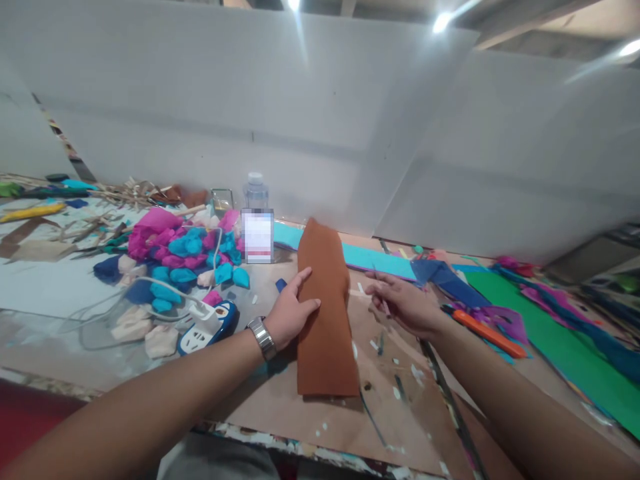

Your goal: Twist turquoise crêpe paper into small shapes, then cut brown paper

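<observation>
A long brown sheet (325, 327), like stiff paper or felt with a creased right edge and a pointed top, lies upright in front of me. My left hand (291, 307), with a metal watch (261, 338) at the wrist, holds its left edge; thumb and forefinger rest on its face, and the other fingers are partly hidden. Just right of the sheet, my right hand (403, 303) is closed in a pinch around a thin stick-like thing (386, 307), too small and blurred to name. That hand is apart from the sheet.
Crumpled pink and blue paper pieces (185, 243) are heaped left, beside a white-and-blue power strip (207, 328). A phone (257, 237) leans before a bottle (255, 188). Rightward lie an orange cutter (490, 333) and green sheet (545, 347). White boards (225, 100) stand behind.
</observation>
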Motion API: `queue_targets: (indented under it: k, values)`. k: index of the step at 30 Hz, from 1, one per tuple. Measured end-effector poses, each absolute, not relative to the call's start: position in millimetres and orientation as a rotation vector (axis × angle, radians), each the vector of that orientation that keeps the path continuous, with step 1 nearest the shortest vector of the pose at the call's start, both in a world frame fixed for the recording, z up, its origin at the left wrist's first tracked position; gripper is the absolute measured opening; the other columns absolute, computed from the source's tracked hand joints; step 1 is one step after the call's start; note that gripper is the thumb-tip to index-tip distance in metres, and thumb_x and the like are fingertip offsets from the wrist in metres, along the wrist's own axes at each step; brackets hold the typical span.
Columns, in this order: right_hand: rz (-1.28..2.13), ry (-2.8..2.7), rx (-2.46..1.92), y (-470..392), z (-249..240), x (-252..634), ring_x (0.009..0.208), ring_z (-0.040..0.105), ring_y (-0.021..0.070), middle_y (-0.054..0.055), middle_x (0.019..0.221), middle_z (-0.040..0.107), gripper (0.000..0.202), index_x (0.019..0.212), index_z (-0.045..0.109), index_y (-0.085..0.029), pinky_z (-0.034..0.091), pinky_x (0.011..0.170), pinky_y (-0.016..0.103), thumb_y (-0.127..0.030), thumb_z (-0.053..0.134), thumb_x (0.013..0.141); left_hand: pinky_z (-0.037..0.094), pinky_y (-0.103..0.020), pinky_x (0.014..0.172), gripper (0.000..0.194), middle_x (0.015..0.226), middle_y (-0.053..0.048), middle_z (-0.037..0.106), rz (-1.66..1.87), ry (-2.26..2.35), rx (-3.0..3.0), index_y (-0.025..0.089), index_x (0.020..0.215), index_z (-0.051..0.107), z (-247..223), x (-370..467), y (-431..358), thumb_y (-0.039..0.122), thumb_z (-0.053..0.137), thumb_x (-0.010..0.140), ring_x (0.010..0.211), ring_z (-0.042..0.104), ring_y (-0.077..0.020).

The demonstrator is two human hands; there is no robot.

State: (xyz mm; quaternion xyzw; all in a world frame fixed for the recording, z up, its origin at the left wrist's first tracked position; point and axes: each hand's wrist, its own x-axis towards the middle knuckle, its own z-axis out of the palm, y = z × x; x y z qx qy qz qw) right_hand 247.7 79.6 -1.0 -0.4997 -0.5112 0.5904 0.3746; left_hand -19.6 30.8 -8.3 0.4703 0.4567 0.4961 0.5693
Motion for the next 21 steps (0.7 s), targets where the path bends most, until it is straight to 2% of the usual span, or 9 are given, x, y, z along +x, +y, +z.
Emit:
queue_targets:
  k: [3, 5, 7, 10, 13, 15, 18, 21]
  values:
    - [1.683, -1.294, -1.228, 43.6, 0.0, 242.7, 0.057, 0.053, 0.0084, -0.002, 0.081, 0.063, 0.049, 0.119, 0.059, -0.021, 0.042, 0.05, 0.02, -0.047, 0.081, 0.083, 0.045, -0.04, 0.118, 0.084, 0.165, -0.012, 0.044, 1.153, 1.075, 1.098, 0.019, 0.16, 0.039, -9.5, -19.1, 30.0, 0.013, 0.069, 0.083, 0.146, 0.049, -0.0293]
    - [1.779, -1.274, -1.206, 25.2, -0.3, 237.9, 0.056, 0.049, 0.0069, -0.004, 0.075, 0.058, 0.049, 0.125, 0.058, -0.021, 0.039, 0.051, 0.018, -0.045, 0.078, 0.088, 0.041, -0.043, 0.122, 0.084, 0.164, -0.013, 0.045, 1.142, 1.073, 1.116, 0.02, 0.16, 0.039, -11.5, -19.1, 29.2, 0.014, 0.071, 0.082, 0.148, 0.046, -0.03]
    - [1.924, -1.11, -1.184, 13.5, -2.1, 233.4, 0.054, 0.045, 0.0059, -0.005, 0.071, 0.055, 0.049, 0.123, 0.058, -0.021, 0.037, 0.053, 0.017, -0.044, 0.08, 0.087, 0.031, -0.043, 0.128, 0.084, 0.166, -0.012, 0.041, 1.159, 1.073, 1.2, 0.02, 0.159, 0.041, -13.4, -19.7, 27.3, 0.013, 0.072, 0.081, 0.154, 0.039, -0.0292]
    - [1.891, -1.035, -1.122, 7.4, -7.6, 229.1, 0.049, 0.036, 0.0057, -0.01, 0.062, 0.042, 0.046, 0.12, 0.057, -0.022, 0.027, 0.048, 0.017, -0.048, 0.078, 0.089, 0.017, -0.04, 0.133, 0.085, 0.169, -0.009, 0.036, 1.221, 1.033, 1.477, 0.02, 0.16, 0.041, -13.2, -21.4, 21.9, 0.011, 0.071, 0.081, 0.158, 0.029, -0.0265]
    - [1.822, -1.028, -1.102, 8.8, -13.1, 228.2, 0.045, 0.028, 0.005, -0.012, 0.057, 0.033, 0.044, 0.121, 0.056, -0.024, 0.022, 0.045, 0.017, -0.044, 0.079, 0.089, 0.015, -0.038, 0.133, 0.085, 0.17, -0.009, 0.033, 1.26, 0.953, 1.775, 0.02, 0.163, 0.035, -8.8, -22.8, 16.8, 0.014, 0.067, 0.086, 0.159, 0.027, -0.0254]
    - [1.814, -0.989, -1.102, 10.0, -15.7, 228.8, 0.043, 0.027, 0.0046, -0.012, 0.059, 0.036, 0.043, 0.12, 0.056, -0.025, 0.022, 0.043, 0.017, -0.045, 0.078, 0.089, 0.014, -0.037, 0.133, 0.085, 0.172, -0.008, 0.029, 1.267, 1.001, 1.83, 0.019, 0.165, 0.029, -6.4, -23.4, 17.0, 0.016, 0.065, 0.089, 0.16, 0.024, -0.0243]
    - [1.839, -0.929, -1.117, 9.1, -18.4, 230.7, 0.041, 0.022, 0.0036, -0.011, 0.063, 0.04, 0.04, 0.122, 0.056, -0.026, 0.018, 0.04, 0.017, -0.05, 0.071, 0.093, 0.015, -0.04, 0.134, 0.088, 0.173, -0.009, 0.026, 1.237, 1.157, 1.671, 0.018, 0.166, 0.026, -8.1, -24.2, 23.7, 0.018, 0.067, 0.088, 0.161, 0.023, -0.0257]
    - [1.914, -0.857, -1.125, 5.3, -20.0, 233.4, 0.04, 0.017, 0.0032, -0.01, 0.063, 0.038, 0.039, 0.122, 0.059, -0.025, 0.014, 0.038, 0.017, -0.056, 0.061, 0.098, 0.018, -0.042, 0.133, 0.091, 0.172, -0.012, 0.028, 1.191, 1.223, 1.461, 0.018, 0.164, 0.03, -14.8, -24.2, 31.7, 0.018, 0.072, 0.084, 0.159, 0.026, -0.0289]
